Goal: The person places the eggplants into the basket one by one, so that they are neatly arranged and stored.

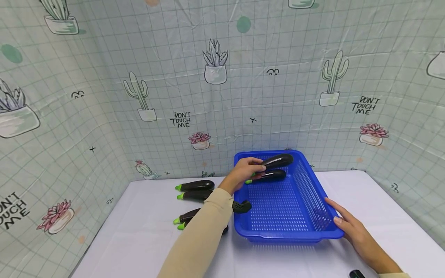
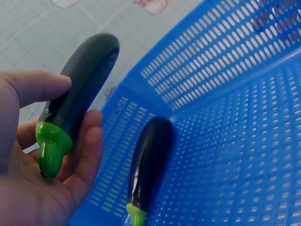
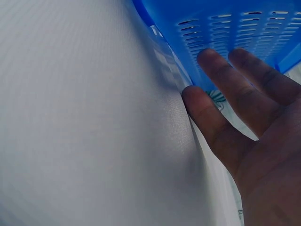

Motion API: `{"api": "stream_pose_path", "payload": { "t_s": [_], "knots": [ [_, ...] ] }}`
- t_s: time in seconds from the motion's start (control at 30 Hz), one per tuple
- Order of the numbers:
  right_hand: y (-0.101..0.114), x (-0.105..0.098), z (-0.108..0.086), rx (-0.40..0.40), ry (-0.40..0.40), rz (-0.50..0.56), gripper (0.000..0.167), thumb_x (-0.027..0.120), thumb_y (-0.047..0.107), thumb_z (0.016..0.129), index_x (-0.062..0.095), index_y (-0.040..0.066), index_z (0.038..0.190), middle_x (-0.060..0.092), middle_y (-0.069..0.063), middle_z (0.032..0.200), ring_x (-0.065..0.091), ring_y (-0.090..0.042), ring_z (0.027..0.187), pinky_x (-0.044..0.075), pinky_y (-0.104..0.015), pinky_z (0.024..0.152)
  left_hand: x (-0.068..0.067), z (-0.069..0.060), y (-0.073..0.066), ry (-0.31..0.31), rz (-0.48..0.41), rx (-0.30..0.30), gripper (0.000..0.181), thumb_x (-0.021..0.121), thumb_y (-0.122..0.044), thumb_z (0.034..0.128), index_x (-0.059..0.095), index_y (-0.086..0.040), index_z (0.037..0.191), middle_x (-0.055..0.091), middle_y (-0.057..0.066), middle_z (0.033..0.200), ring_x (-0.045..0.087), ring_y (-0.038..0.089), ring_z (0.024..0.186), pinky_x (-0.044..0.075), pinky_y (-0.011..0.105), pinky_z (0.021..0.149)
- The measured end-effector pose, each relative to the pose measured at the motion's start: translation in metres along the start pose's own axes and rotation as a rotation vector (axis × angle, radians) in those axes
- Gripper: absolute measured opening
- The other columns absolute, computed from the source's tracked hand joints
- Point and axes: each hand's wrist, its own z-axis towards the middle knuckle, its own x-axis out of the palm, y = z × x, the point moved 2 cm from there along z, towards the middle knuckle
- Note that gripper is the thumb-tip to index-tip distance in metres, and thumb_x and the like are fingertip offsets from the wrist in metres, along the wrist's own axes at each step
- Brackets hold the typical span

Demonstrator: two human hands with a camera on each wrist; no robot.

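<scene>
My left hand (image 1: pixel 244 172) holds a glossy dark eggplant (image 1: pixel 279 160) near its green stem end, over the far part of a blue plastic basket (image 1: pixel 278 233). In the left wrist view, thumb and fingers lie around the held eggplant (image 2: pixel 87 77), its rounded end pointing up and away. A second eggplant (image 2: pixel 153 162) lies inside the basket along the far wall, just beneath the held one. At the basket's right side, my right hand (image 1: pixel 358 231) touches the outer rim. The right wrist view shows fairly straight fingers (image 3: pixel 240 94) against the perforated outer wall.
Several more eggplants (image 1: pixel 196 185) lie on the white table (image 1: pixel 121 231) left of the basket, partly hidden by my left sleeve (image 1: pixel 198 235). A black device (image 1: pixel 241 206) sits at the left wrist. Behind stands a patterned cloth backdrop (image 1: pixel 253 96).
</scene>
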Motion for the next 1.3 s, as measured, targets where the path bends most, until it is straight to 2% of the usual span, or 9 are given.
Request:
{"api": "stream_pose_path", "payload": {
  "t_s": [0.23, 0.43, 0.6, 0.7, 0.8, 0.87, 1.03, 1.13, 1.3],
  "knots": [
    [0.0003, -0.0009, -0.0006, -0.021, 0.006, 0.017, 0.052, 0.031, 0.016, 0.110, 0.023, 0.016, 0.161, 0.025, 0.020, 0.152, 0.046, 0.008, 0.121, 0.049, -0.020, 0.087, 0.0080, 0.0026, -0.0022, -0.012, 0.033, 0.005, 0.033, 0.073, -0.007, 0.0915, 0.065, -0.001, 0.123, 0.068, 0.009, 0.107, 0.069, 0.030, 0.104, 0.055, 0.038, 0.091],
    [0.0002, 0.0013, -0.0008, -0.031, 0.011, 0.026, 0.052, 0.031, 0.015, 0.110, 0.023, 0.016, 0.161, 0.026, 0.019, 0.153, 0.045, 0.008, 0.121, 0.049, -0.020, 0.088, 0.0101, 0.0048, 0.0018, 0.000, 0.073, -0.008, 0.035, 0.072, -0.007, 0.0923, 0.064, -0.001, 0.126, 0.068, 0.009, 0.109, 0.066, 0.036, 0.109, 0.054, 0.040, 0.093],
    [0.0009, 0.0018, -0.0005, -0.009, 0.011, 0.023, 0.052, 0.031, 0.017, 0.110, 0.023, 0.016, 0.161, 0.024, 0.016, 0.153, 0.045, 0.009, 0.121, 0.049, -0.021, 0.088, 0.0095, 0.0064, 0.0063, 0.016, 0.104, -0.030, 0.034, 0.071, -0.006, 0.0930, 0.065, -0.003, 0.126, 0.069, 0.006, 0.107, 0.068, 0.029, 0.104, 0.055, 0.037, 0.090],
    [0.0015, 0.0017, 0.0003, -0.008, 0.009, 0.015, 0.052, 0.031, 0.017, 0.110, 0.023, 0.016, 0.161, 0.024, 0.015, 0.154, 0.045, 0.009, 0.121, 0.049, -0.021, 0.088, 0.0090, 0.0072, 0.0069, 0.024, 0.114, -0.036, 0.033, 0.071, -0.005, 0.0927, 0.066, -0.004, 0.126, 0.068, 0.006, 0.108, 0.069, 0.026, 0.101, 0.054, 0.041, 0.093],
    [0.0017, 0.0016, 0.0010, -0.011, 0.009, 0.014, 0.051, 0.031, 0.017, 0.110, 0.023, 0.016, 0.161, 0.023, 0.015, 0.154, 0.045, 0.010, 0.121, 0.049, -0.020, 0.088, 0.0073, 0.0070, 0.0054, 0.013, 0.161, -0.036, 0.034, 0.072, -0.005, 0.0919, 0.067, -0.007, 0.125, 0.066, 0.005, 0.116, 0.069, 0.020, 0.099, 0.052, 0.044, 0.095],
    [0.0017, 0.0014, 0.0009, -0.006, 0.010, 0.012, 0.052, 0.031, 0.017, 0.110, 0.023, 0.016, 0.161, 0.023, 0.011, 0.156, 0.044, 0.010, 0.121, 0.049, -0.020, 0.088, 0.0062, 0.0078, 0.0044, -0.009, 0.207, -0.028, 0.034, 0.073, -0.007, 0.0912, 0.068, -0.009, 0.125, 0.065, 0.003, 0.119, 0.067, 0.018, 0.098, 0.053, 0.043, 0.094],
    [0.0012, 0.0013, 0.0004, 0.004, 0.008, 0.004, 0.052, 0.031, 0.018, 0.110, 0.022, 0.017, 0.161, 0.022, 0.001, 0.159, 0.043, 0.011, 0.121, 0.049, -0.020, 0.088, 0.0050, 0.0085, 0.0026, -0.053, 0.323, -0.003, 0.033, 0.074, -0.010, 0.0915, 0.070, -0.011, 0.124, 0.067, 0.001, 0.115, 0.064, 0.027, 0.106, 0.054, 0.039, 0.086],
    [0.0009, 0.0013, 0.0006, -0.001, 0.002, 0.005, 0.051, 0.031, 0.018, 0.110, 0.023, 0.016, 0.161, 0.023, 0.007, 0.157, 0.044, 0.010, 0.121, 0.049, -0.020, 0.088, 0.0054, 0.0081, 0.0025, -0.061, 0.380, -0.010, 0.033, 0.074, -0.011, 0.0919, 0.070, -0.013, 0.124, 0.067, 0.001, 0.119, 0.062, 0.026, 0.110, 0.052, 0.042, 0.090],
    [-0.0005, 0.0007, 0.0003, 0.004, -0.012, -0.010, 0.051, 0.032, 0.019, 0.110, 0.024, 0.017, 0.161, 0.024, 0.010, 0.155, 0.045, 0.010, 0.120, 0.049, -0.020, 0.087, 0.0070, 0.0102, 0.0044, -0.046, 0.415, -0.024, 0.032, 0.073, -0.010, 0.0925, 0.069, -0.013, 0.124, 0.065, 0.003, 0.125, 0.059, 0.022, 0.115, 0.049, 0.042, 0.097]
  ]
}}
